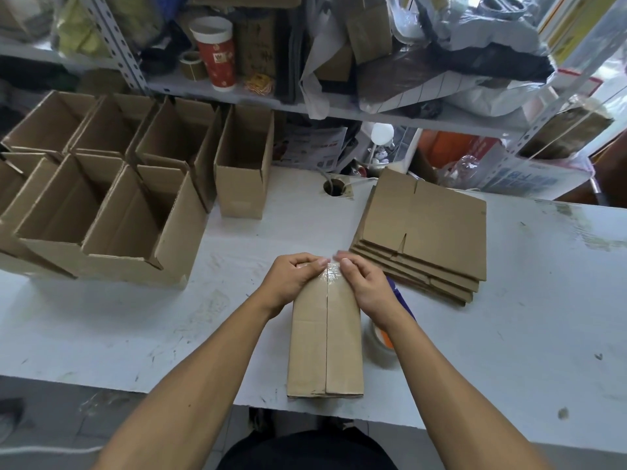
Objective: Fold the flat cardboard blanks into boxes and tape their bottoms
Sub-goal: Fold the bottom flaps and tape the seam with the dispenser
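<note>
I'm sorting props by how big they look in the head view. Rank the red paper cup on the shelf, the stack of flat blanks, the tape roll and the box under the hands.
1. Stack of flat blanks
2. Box, though nearness may flatter it
3. Red paper cup
4. Tape roll, partly hidden, so unsure against the cup

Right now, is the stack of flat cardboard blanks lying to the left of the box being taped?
No, the stack of blanks lies right of the box.

Packing bench, white top, metal shelving behind.
White worktable [509,300] is scuffed and stained, with a round cable hole [334,188] near its far edge. A slotted-angle shelf rack [237,93] stands behind it, crowded with a red paper cup [217,52] and plastic bags [475,56]. Grey floor [68,418] below. Even, soft light.
</note>
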